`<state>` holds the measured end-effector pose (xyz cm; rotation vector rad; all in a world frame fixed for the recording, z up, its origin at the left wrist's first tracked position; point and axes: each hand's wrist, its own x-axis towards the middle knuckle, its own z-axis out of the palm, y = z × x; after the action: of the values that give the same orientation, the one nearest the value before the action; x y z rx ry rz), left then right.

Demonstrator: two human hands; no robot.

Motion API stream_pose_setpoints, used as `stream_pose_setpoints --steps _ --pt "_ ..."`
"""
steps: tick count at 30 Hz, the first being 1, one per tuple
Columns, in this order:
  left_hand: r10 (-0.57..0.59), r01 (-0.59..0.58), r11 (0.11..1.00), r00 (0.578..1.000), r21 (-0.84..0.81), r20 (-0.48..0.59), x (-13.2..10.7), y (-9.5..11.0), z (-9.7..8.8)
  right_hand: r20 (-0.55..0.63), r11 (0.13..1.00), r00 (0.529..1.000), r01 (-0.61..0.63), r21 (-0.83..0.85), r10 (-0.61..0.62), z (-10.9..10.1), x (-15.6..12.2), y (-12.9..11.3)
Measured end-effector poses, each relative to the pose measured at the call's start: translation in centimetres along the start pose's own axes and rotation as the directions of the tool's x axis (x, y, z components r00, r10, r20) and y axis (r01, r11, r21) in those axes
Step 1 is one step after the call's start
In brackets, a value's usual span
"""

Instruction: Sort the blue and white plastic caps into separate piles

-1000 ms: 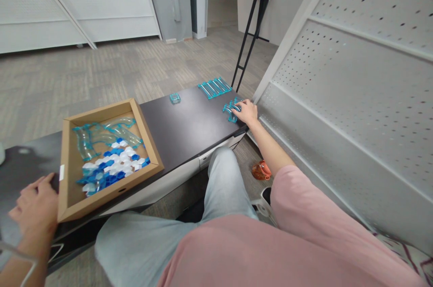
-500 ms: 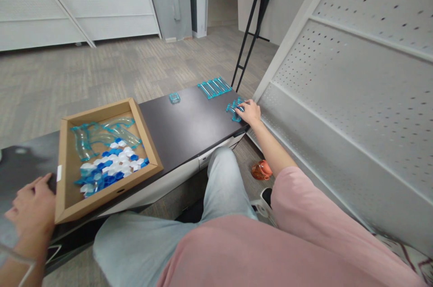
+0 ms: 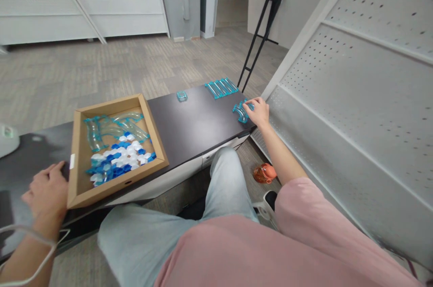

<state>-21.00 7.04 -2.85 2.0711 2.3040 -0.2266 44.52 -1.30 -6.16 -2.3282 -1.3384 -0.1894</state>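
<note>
Reaching far out, right hand [image 3: 260, 111] sits at the far right corner of the dark table [image 3: 199, 122], fingertips pinched on the curved teal track pieces [image 3: 241, 111] there; since a second ago the hand has slid a bit further toward the corner and the curved pieces now lie tighter together, so that cluster looks about placed. Row of straight teal track pieces [image 3: 221, 87] lies just beyond the curves, small clear block [image 3: 181, 95] well left of them on the same table. Left hand [image 3: 47, 188] rests loosely curled, holding nothing, against the left wall of the cardboard box [image 3: 117, 182], barely moved. Box holds clear curved tracks [image 3: 115, 128] and blue and white hexagon tiles [image 3: 118, 163]. Orange object [image 3: 264, 172] on the floor below the table corner.
</note>
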Motion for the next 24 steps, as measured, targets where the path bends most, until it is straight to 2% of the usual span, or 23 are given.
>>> stream_pose_setpoints --steps 1,2,4,7,9,11,14,16,19,21,24 --pt "-0.031 0.031 0.996 1.000 -0.084 0.001 0.0 0.1 0.0 -0.005 1.000 1.000 0.022 0.020 -0.022 -0.1 0.1 -0.7" --pt "0.011 -0.009 0.985 1.000 -0.173 0.008 -0.1 0.3 -0.1 -0.007 0.998 0.999 0.049 0.041 -0.049 -0.2 0.2 -1.6" --pt "-0.039 0.048 0.958 0.999 -0.284 0.039 -0.2 0.6 -0.2 -0.001 0.988 0.992 0.123 0.094 -0.124 0.0 0.5 -4.2" --pt "-0.032 0.047 0.938 0.998 -0.344 0.050 -0.2 0.6 -0.2 0.050 0.932 0.949 0.294 0.213 -0.311 0.9 0.3 -10.0" --pt "-0.027 0.025 0.934 1.000 -0.356 0.000 -0.4 0.3 0.0 0.107 0.861 0.883 0.409 0.302 -0.457 1.7 -0.4 -15.0" --pt "-0.021 -0.003 0.937 0.998 -0.350 -0.063 -0.6 -0.2 0.2 0.173 0.776 0.785 0.504 0.379 -0.594 2.7 -1.7 -20.7" --pt "-0.005 -0.020 0.937 0.997 -0.349 -0.073 -0.8 -1.0 0.5 0.266 0.678 0.632 0.605 0.417 -0.728 4.4 -3.9 -29.4" --pt "0.017 -0.042 0.938 0.997 -0.344 -0.076 -0.8 -1.4 0.6 0.315 0.663 0.584 0.661 0.350 -0.748 5.8 -5.2 -34.5" --pt "0.013 -0.048 0.937 0.995 -0.346 -0.104 -0.5 -1.8 1.1 0.409 0.680 0.577 0.714 0.168 -0.707 8.1 -6.4 -39.9" --pt "0.009 -0.051 0.934 0.993 -0.353 -0.119 -0.3 -1.9 1.5 0.486 0.686 0.571 0.723 0.083 -0.661 9.4 -6.5 -41.8" --pt "0.018 -0.064 0.929 0.992 -0.364 -0.128 0.1 -2.3 2.2 0.537 0.723 0.576 0.684 0.096 -0.616 10.4 -6.1 -42.7"
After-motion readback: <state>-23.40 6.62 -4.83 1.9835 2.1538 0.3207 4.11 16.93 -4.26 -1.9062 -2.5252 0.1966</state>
